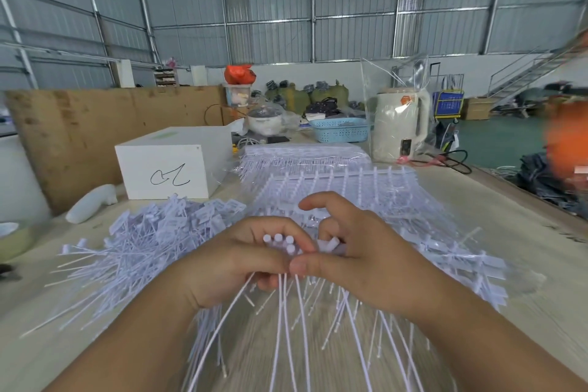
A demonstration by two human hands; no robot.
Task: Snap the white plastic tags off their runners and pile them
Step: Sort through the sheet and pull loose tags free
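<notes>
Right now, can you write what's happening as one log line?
left hand: grips tag bundle | right hand: pinches same bundle | loose pile: left on table | unsnapped sheets: behind hands

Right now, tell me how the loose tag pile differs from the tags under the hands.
The loose pile lies jumbled, tags pointing every way; the runner sheets keep tags in straight rows. The pile sits left, untouched; the left hand and right hand grip tags over the sheets. Both are white plastic.

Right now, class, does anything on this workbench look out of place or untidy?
Nothing is damaged or spilled. The pile of snapped tags on the left is splayed, tails pointing every way. Both hands grip a small bundle of tags.
</notes>
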